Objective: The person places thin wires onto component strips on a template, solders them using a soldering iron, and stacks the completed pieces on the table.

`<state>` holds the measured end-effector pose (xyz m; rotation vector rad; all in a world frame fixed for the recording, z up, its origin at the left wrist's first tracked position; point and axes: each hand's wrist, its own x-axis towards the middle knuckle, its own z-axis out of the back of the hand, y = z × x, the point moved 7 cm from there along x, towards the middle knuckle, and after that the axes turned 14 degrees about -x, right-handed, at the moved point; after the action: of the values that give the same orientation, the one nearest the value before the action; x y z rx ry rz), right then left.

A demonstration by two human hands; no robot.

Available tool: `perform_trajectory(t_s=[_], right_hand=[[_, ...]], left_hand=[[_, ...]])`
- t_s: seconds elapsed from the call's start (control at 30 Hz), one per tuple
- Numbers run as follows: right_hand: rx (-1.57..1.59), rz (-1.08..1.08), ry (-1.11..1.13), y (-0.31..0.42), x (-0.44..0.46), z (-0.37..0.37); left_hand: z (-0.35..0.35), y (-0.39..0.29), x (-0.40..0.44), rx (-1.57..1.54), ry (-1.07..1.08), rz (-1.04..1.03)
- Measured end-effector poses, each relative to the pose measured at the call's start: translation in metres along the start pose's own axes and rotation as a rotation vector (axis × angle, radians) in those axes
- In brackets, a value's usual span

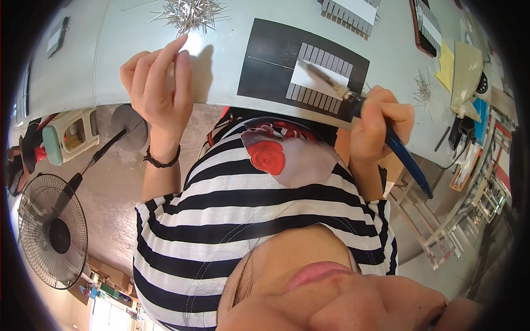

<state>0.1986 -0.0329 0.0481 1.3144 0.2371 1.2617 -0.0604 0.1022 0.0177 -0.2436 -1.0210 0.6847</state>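
Observation:
My left hand [157, 83] hovers over the near table edge, just below a heap of thin silvery metal pins [190, 14]. Its index finger reaches toward the heap, the thumb lies just under it and the other fingers are loosely bent; I see nothing held. In my right hand [381, 121] is a soldering iron [406, 160] with a blue handle, its blurred metal end pointing left over a white strip [326, 80] edged with rows of grey tabs. This strip lies on a black plate [259, 83]. One thin pin [270, 62] extends left from beside the strip.
Another tabbed strip [350, 16] lies at the back, and a phone-like object [422, 33] is at back right. Loose pins [424, 91] lie on the right, near yellow paper [445, 66]. A floor fan [55, 231] and a stool [72, 135] stand left below the table.

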Motion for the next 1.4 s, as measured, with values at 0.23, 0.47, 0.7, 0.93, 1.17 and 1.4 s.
perform_trajectory(t_s=[0.23,0.47,0.7,0.93,1.17,1.4], right_hand=[[-0.159,0.152,-0.449,-0.012,-0.014,0.049],[-0.239,-0.043,-0.346,-0.032,-0.041,0.083],[-0.393,0.049,-0.353,-0.04,-0.039,0.086],[-0.36,0.074,-0.364,-0.04,-0.038,0.082],[-0.311,0.031,-0.358,-0.041,-0.043,0.085],[-0.172,0.054,-0.337,-0.042,-0.041,0.085]], left_hand=[[-0.068,-0.104,-0.006,-0.306,0.569,-0.301],[-0.09,-0.107,-0.018,-0.127,0.672,-0.27],[-0.062,-0.109,-0.033,-0.044,0.549,-0.387],[-0.029,-0.091,0.041,0.178,0.378,-0.499],[-0.077,0.035,0.171,0.305,0.315,-0.538],[-0.106,0.079,0.175,0.308,0.446,-0.476]])
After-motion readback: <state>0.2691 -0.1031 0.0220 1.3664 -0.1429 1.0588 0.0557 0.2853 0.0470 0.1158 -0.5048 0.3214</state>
